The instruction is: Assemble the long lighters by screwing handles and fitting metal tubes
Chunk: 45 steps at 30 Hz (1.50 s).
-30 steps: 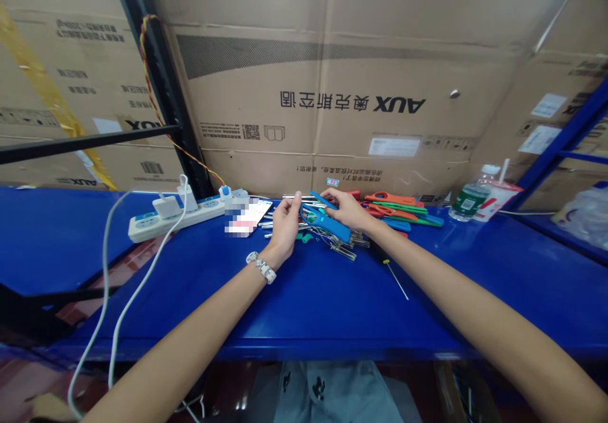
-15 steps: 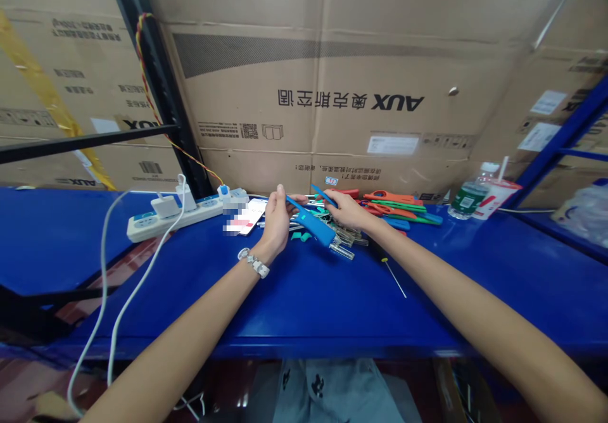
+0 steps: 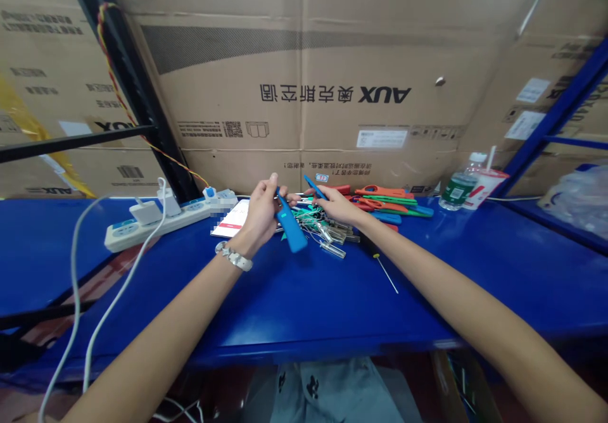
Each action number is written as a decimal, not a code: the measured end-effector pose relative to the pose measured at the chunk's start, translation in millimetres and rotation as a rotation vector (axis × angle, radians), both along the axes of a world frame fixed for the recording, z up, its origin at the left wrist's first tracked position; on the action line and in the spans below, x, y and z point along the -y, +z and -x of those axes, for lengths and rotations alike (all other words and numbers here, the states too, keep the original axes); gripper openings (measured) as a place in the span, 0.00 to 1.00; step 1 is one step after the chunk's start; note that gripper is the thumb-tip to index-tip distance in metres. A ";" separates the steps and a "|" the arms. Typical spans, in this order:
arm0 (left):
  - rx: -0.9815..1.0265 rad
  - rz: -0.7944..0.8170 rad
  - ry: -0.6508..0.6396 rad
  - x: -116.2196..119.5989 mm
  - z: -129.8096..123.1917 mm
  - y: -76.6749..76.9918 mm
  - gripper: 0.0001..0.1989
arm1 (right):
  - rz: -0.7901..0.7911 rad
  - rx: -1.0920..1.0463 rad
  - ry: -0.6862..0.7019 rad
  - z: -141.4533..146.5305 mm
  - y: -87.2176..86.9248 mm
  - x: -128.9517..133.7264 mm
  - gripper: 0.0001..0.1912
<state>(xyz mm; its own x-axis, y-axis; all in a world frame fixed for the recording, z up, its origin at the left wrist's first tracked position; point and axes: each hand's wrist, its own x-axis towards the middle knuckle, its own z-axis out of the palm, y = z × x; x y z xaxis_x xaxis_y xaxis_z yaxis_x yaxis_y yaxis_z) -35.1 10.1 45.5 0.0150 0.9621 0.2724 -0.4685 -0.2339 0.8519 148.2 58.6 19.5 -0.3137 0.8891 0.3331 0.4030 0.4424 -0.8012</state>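
My left hand (image 3: 262, 211) is closed on a blue plastic shell (image 3: 291, 228), which looks like half of a lighter casing. Its wide end hangs down toward the table front. A second, narrow blue plastic shell (image 3: 314, 187) is pinched in my right hand (image 3: 341, 208), its tip pointing up and left. Fingers of both hands partly hide these pieces. Beneath and between the hands lies a heap of thin wires (image 3: 311, 219) with green parts. Clear plastic tubes (image 3: 332, 249) lie just right of the left-hand shell, on the blue table (image 3: 285, 303).
Orange, red and green plastic casings (image 3: 387, 200) are piled behind my right hand. A thin screwdriver (image 3: 387, 275) lies nearer. A bottle (image 3: 458, 185) and cup (image 3: 484, 189) stand right; a power strip (image 3: 166, 219) and white card-like item (image 3: 232, 219) are left. Cardboard (image 3: 228, 49) stands behind.
The left-hand shell has turned to hang more steeply, and the clear tube that was at its lower end now shows apart from it. The view has shifted slightly.
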 end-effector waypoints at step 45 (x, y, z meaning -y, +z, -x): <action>0.115 0.254 -0.006 -62.7 -141.3 7.4 0.22 | -0.236 0.193 -0.119 -65.3 10.3 39.9 0.28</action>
<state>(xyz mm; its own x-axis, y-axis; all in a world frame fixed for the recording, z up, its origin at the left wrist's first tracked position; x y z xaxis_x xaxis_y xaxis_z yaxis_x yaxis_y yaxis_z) 106.2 72.7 52.9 0.0040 0.9997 0.0229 -0.5661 -0.0166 0.8242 213.5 18.7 29.8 -0.2899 0.8288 0.4785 0.5975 0.5474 -0.5860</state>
